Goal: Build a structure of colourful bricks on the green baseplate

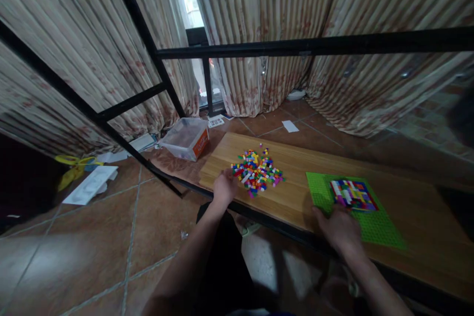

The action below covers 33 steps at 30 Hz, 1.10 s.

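A pile of small multicoloured toy bricks [255, 172] lies loose on the wooden bench. My left hand [225, 187] is at the near left edge of this pile, its fingers curled together by a few bricks; what is in them, if anything, is too small to make out. To the right lies a green studded baseplate [385, 227], bearing a flat rectangular build of colourful bricks [355, 193]. My right hand [339, 227] rests over the plate's near left part, thumb spread away from the fingers. Its fingertips reach the build's near left edge beside purple bricks.
A clear plastic box [185, 138] with an orange label stands beyond the bench's left end. Black metal rails [259, 49] cross behind and to the left. Long curtains [252, 5] hang at the back. White packaging [91, 185] and a yellow bag [72, 170] lie on the tiled floor.
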Each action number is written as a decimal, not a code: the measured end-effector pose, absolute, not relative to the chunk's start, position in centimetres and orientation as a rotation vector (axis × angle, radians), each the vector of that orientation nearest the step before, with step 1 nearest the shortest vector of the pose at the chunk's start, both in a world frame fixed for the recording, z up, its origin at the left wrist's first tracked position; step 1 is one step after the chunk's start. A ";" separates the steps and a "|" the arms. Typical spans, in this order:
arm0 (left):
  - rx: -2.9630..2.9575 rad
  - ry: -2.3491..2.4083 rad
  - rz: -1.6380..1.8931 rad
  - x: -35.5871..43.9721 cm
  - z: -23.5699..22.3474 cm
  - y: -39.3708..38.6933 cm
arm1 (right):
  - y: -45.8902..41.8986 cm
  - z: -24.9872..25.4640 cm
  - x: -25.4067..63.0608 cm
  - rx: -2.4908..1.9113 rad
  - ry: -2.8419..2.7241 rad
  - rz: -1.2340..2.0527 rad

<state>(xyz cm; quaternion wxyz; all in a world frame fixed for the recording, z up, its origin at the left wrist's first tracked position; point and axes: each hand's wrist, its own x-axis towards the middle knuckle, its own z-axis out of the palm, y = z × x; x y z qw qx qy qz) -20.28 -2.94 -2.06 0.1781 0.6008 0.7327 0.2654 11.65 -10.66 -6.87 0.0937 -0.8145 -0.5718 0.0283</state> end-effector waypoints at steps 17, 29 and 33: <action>1.726 2.077 0.695 -19.5 -3.2 -2.2 | -8.7 -5.0 -0.1 -1.677 -1.687 0.560; 1.625 1.889 0.912 -19.5 -3.3 -3.3 | -8.3 -5.3 -5.6 -1.813 -1.941 0.135; 1.756 1.760 0.954 -18.7 -3.0 -4.1 | -8.7 -5.4 -4.5 -1.788 -1.993 0.157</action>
